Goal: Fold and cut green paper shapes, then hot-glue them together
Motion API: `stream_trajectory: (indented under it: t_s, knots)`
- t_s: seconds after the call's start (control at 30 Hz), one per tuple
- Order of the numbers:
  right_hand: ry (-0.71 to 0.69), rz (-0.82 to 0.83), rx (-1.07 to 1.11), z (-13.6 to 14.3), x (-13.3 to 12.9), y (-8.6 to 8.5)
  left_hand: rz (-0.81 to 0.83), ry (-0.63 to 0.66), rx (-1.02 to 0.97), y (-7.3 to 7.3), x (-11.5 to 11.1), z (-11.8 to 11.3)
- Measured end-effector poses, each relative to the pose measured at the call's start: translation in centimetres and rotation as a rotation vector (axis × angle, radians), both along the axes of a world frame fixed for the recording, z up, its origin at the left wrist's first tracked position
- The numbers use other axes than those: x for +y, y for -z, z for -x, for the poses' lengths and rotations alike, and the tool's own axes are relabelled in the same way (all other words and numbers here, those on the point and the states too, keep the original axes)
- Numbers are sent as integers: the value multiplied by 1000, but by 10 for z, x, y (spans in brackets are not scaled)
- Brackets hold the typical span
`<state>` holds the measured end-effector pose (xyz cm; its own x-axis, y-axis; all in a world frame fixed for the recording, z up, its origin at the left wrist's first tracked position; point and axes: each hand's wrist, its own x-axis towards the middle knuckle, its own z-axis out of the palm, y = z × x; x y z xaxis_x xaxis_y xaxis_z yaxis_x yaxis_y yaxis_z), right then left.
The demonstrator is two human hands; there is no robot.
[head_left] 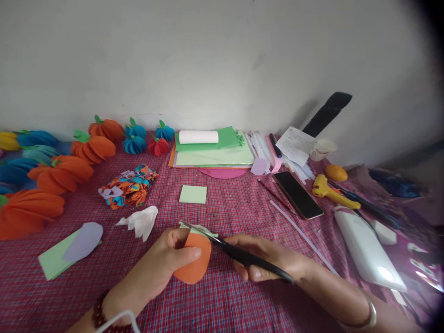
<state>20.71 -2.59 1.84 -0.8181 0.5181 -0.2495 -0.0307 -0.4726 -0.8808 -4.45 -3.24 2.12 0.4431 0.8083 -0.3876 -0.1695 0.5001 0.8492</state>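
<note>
One camera calls it all, and it's up on the wearer's head: perched above and on the near side of the orange paper, facing forward and tipped down over it. It's in close here, the orange paper within arm's reach, and past it the tabletop runs back to the wall, met nearly head-on. What breadth, spreading well out both sides of the orange paper, with darkness rounding the corner up to its far right!
</note>
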Motion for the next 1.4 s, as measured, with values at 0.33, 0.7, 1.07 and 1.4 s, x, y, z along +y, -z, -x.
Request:
stream_trajectory:
  t_s: [0.33, 0.7, 1.07, 1.4]
  knots:
    - [35, -7, -55, 0, -4, 0, 3, 64, -2, -2, -2, -3]
    - [54, -95, -124, 0, 0, -10, -6, 85, -1, 0, -2, 3]
    - [25, -103, -93, -4, 3, -7, 32, 147, 25, 1, 1, 5]
    - [39, -85, -75, -4, 1, 1, 19, 187, 45, 2, 5, 8]
